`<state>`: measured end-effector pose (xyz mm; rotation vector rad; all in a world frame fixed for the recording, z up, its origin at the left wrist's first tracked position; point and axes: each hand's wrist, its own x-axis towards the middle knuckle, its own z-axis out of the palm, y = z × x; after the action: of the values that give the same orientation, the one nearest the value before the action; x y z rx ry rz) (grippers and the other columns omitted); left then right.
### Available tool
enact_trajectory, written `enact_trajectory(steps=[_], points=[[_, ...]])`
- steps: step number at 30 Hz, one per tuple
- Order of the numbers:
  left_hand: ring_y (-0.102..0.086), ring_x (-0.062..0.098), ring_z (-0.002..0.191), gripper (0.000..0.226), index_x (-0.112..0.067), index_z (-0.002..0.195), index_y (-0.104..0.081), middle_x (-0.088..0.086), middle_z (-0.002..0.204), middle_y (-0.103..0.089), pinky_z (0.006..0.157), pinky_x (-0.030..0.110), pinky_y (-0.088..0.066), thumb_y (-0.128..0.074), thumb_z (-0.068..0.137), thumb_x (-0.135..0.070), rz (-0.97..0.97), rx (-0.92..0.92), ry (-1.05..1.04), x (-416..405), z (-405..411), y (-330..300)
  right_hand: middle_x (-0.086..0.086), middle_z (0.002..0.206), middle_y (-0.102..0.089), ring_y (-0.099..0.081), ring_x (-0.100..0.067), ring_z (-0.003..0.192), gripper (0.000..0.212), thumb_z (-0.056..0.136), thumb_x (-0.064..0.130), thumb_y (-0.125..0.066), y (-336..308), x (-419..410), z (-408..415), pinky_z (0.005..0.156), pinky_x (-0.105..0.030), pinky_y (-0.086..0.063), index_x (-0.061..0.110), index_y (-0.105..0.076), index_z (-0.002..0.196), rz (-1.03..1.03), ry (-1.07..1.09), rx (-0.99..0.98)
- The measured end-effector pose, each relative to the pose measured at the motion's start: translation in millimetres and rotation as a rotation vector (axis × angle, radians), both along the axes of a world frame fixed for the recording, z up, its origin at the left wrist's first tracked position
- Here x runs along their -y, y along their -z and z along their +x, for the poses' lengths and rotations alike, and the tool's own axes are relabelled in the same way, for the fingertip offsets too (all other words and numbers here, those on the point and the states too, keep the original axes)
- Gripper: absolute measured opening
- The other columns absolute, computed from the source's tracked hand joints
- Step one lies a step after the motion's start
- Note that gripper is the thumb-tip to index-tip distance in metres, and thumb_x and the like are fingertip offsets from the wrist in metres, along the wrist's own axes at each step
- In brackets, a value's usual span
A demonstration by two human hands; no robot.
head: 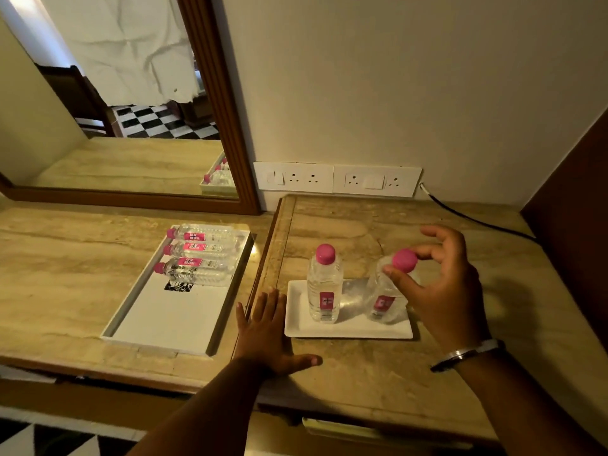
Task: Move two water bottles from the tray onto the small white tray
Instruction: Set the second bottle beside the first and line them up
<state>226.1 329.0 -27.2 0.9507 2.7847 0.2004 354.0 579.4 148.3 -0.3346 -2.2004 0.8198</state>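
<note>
Right hand [437,284] pinching pink cap of second bottle [386,297], tilted, base on small white tray [348,330] right end; first bottle [324,287] upright just left; grip possibly loosening; left hand [266,334] flat, splayed, empty, beside tray.

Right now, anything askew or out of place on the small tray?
Yes: the right-hand bottle on the small white tray leans left, not yet settled, with the right hand at its pink cap. The other bottle stands upright. No spill.
</note>
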Motion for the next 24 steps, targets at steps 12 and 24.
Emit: enact_trajectory(steps=[12,24], points=[[0.012,0.029,0.153,0.137,-0.014,0.16,-0.003,0.007,0.168,0.002,0.114,0.054,0.029,-0.016,0.061,-0.108,0.268,-0.053,-0.021,1.9,4.5,-7.6,0.008,0.104,-0.063,-0.06,-0.011,0.098,0.072,0.07,0.052,-0.072,39.9,1.9,-12.4,0.076,-0.024,-0.048,0.023,-0.042,0.129,-0.148,-0.072,0.082],[-0.035,0.019,0.141,0.109,-0.025,0.153,-0.03,0.001,0.152,-0.047,0.12,0.061,0.009,-0.051,0.068,-0.091,0.404,-0.04,-0.021,-66.0,-1.4,-23.1,0.009,0.109,-0.067,-0.065,-0.006,0.097,0.102,0.054,0.062,-0.076,140.2,1.2,-6.3,0.075,-0.011,-0.047,0.022,-0.037,0.139,-0.261,-0.142,0.391]])
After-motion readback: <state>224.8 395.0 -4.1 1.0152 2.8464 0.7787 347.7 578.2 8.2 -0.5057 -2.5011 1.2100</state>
